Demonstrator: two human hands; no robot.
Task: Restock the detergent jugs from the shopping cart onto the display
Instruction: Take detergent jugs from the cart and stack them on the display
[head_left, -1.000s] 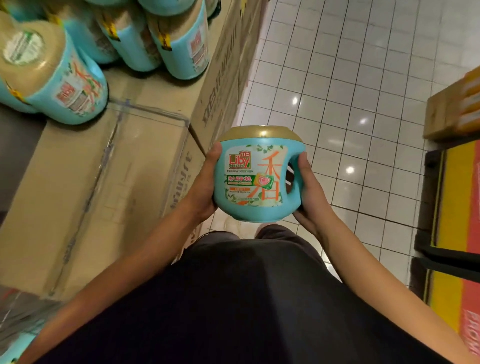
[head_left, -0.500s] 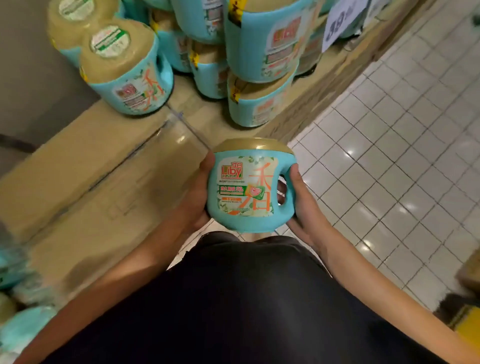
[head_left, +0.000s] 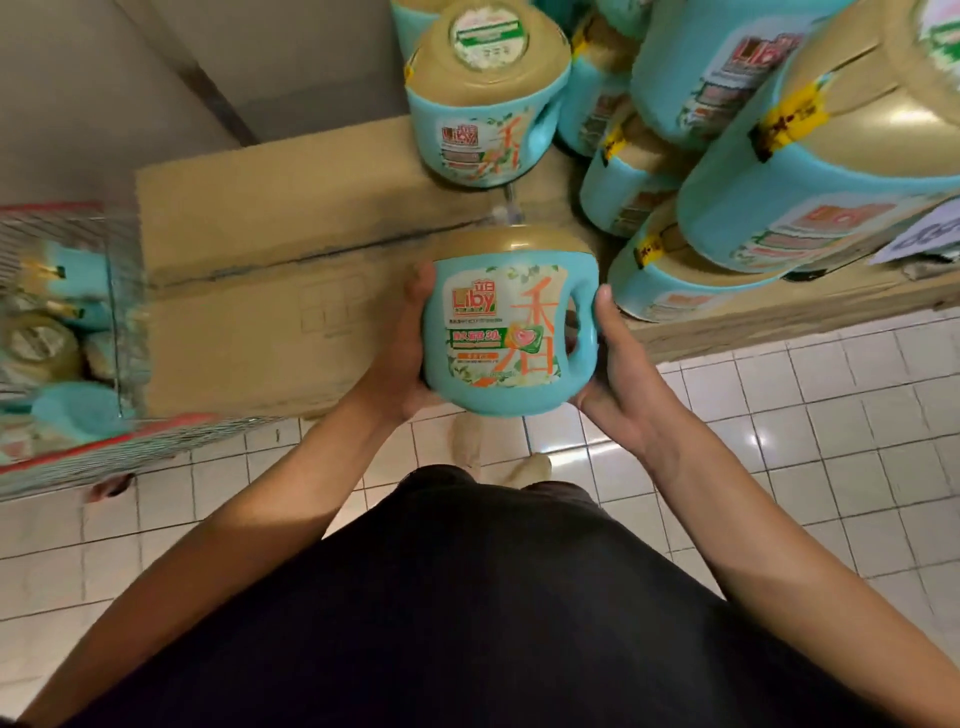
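Grips a teal Liby detergent jug (head_left: 511, 332) at the centre of the frame, upright, gold cap up, label toward the camera, clear of the boxes and of the floor. Clasps it from both sides: left hand (head_left: 400, 358) against the plain side, thumb up near the cap; right hand (head_left: 621, 374) against the handle side, thumb lying along the handle. Wraps the fingers (head_left: 581, 401) of both hands behind and under the base, mostly hidden; cannot tell how far spread.

Stands on a white tiled floor (head_left: 831, 441), with a dark garment (head_left: 467, 623) filling the lower frame and a shoe tip (head_left: 535, 465) just below the jug.

Faces cardboard boxes (head_left: 291, 244) serving as the surface across the middle of the frame. Shows, upper centre, a single matching jug (head_left: 483, 104) standing on the boxes, and, upper right, stacked display jugs (head_left: 779, 171) of the same kind, some with yellow tape at the caps, blurred. Shows a pale price card (head_left: 930, 234) at the right edge, digits unreadable. Shows, at the left edge, a wire shopping cart (head_left: 104, 452) with a red rim and more teal jugs (head_left: 78, 410) lying inside, blurred.
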